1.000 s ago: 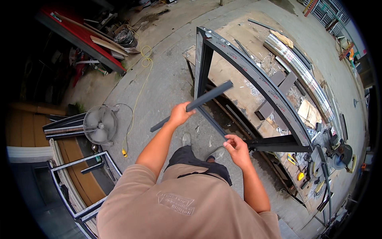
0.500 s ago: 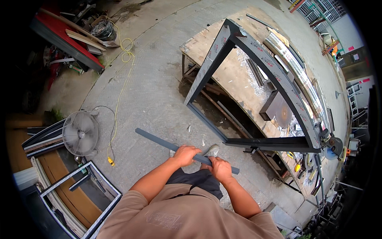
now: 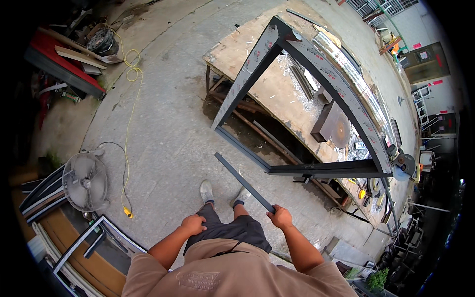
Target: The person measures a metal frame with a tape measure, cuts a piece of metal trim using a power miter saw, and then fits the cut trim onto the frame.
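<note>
A long, straight dark grey metal bar (image 3: 242,179) slants up and leftward from my right hand (image 3: 280,217), which is closed round its near end. The bar's far end hangs free over the floor, beside the lower corner of a large dark metal frame (image 3: 242,148). At my thigh, against the dark shorts (image 3: 225,230), is my left hand (image 3: 193,224); its fingers are curled in and nothing shows in them. The frame leans upright on the worktable's near side, with one curved edge and printed film on its faces.
The wooden worktable (image 3: 237,48) carries metal strips, a brown box-shaped block (image 3: 330,121) and a saw with a round blade (image 3: 404,166). A standing fan (image 3: 85,182), a yellow cable (image 3: 129,148) and a smaller frame (image 3: 74,252) lie to my left.
My left hand has let go of the bar and dropped back to my thigh. The right hand keeps one end, and the bar has swung to point more forward.
</note>
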`<state>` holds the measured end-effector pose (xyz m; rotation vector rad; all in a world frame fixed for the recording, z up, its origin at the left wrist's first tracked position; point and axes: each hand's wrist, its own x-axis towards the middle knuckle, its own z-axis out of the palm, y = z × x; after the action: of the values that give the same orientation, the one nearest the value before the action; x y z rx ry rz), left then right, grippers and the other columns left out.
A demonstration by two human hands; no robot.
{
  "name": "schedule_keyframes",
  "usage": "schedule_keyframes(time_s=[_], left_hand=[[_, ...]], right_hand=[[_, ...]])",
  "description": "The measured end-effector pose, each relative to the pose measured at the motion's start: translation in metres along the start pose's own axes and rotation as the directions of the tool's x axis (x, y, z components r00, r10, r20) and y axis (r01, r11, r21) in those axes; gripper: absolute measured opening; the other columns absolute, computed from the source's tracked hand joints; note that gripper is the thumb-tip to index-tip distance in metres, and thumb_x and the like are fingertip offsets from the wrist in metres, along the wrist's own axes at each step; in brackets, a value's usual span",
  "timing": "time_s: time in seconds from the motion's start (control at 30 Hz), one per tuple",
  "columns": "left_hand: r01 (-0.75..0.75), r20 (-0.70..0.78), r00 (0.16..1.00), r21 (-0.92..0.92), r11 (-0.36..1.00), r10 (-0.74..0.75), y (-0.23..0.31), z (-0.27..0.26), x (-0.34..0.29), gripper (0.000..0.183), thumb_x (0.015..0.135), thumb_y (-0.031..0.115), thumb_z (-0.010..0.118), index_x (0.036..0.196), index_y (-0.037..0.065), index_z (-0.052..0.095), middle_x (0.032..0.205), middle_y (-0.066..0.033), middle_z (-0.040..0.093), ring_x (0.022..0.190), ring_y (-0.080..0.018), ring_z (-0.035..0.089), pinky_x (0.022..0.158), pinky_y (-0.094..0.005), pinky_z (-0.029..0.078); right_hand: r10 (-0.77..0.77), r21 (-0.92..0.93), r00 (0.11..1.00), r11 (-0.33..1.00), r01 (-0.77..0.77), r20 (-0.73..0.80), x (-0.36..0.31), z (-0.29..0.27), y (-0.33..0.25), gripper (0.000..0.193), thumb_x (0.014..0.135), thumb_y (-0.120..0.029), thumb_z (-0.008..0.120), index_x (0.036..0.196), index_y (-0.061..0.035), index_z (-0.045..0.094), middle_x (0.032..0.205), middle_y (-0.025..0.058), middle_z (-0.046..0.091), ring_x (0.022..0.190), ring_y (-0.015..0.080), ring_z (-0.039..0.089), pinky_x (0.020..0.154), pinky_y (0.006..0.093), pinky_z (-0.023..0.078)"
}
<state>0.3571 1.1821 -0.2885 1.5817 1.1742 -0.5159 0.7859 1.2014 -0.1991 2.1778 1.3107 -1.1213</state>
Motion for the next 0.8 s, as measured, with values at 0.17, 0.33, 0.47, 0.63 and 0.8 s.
schedule_keyframes(time_s=[0.17,0.33,0.47,0.63,0.8], left_hand=[[-0.032,-0.053,0.998,-0.056,0.998,0.029,0.012,0.021,0.026,0.022,0.089,0.029,0.081,0.108,0.016,0.079,0.113,-0.0132,0.075,0.111,-0.0349,0.070,0.094,-0.0484,0.056],[-0.105,0.267,0.950,-0.204,0.973,0.159,0.061,-0.001,-0.006,0.022,0.093,0.020,0.076,0.114,0.010,0.077,0.101,-0.0106,0.079,0.094,-0.0268,0.075,0.081,-0.0415,0.057],[-0.069,0.630,0.719,-0.357,0.932,0.295,0.115,-0.023,-0.037,0.027,0.098,0.023,0.075,0.122,0.009,0.075,0.104,-0.0057,0.079,0.097,-0.0192,0.072,0.086,-0.0335,0.053],[0.043,0.436,0.880,-0.470,0.882,0.189,0.112,0.027,-0.001,0.029,0.097,0.024,0.076,0.122,0.008,0.075,0.100,-0.0080,0.077,0.095,-0.0225,0.071,0.084,-0.0371,0.054],[-0.102,-0.326,0.943,-0.106,0.989,0.063,0.070,0.043,0.099,0.031,0.091,0.018,0.078,0.120,0.007,0.074,0.121,-0.0180,0.073,0.119,-0.0371,0.066,0.104,-0.0470,0.051]], right_hand=[[0.025,0.014,1.000,1.000,-0.025,-0.018,0.023,0.012,0.052,0.054,0.093,-0.048,0.075,0.130,-0.0086,0.072,0.116,0.0208,0.077,0.112,0.0397,0.073,0.096,0.0489,0.058],[0.005,0.063,0.998,0.998,-0.001,-0.067,0.054,0.029,0.095,0.057,0.094,-0.048,0.074,0.131,-0.0040,0.070,0.120,0.0264,0.074,0.113,0.0439,0.071,0.098,0.0506,0.057],[-0.029,0.052,0.995,0.998,0.034,-0.100,0.099,0.046,0.119,0.053,0.094,-0.041,0.076,0.131,-0.0039,0.070,0.120,0.0264,0.072,0.111,0.0442,0.070,0.098,0.0511,0.056],[-0.080,0.016,0.981,0.996,0.085,-0.178,0.178,0.047,0.109,0.052,0.093,-0.037,0.077,0.132,-0.0041,0.070,0.120,0.0254,0.072,0.113,0.0434,0.070,0.097,0.0502,0.056],[-0.112,0.012,0.974,0.993,0.117,-0.198,0.279,0.063,0.086,0.050,0.095,-0.035,0.075,0.137,-0.0088,0.067,0.125,0.0231,0.070,0.113,0.0433,0.070,0.097,0.0509,0.057]])
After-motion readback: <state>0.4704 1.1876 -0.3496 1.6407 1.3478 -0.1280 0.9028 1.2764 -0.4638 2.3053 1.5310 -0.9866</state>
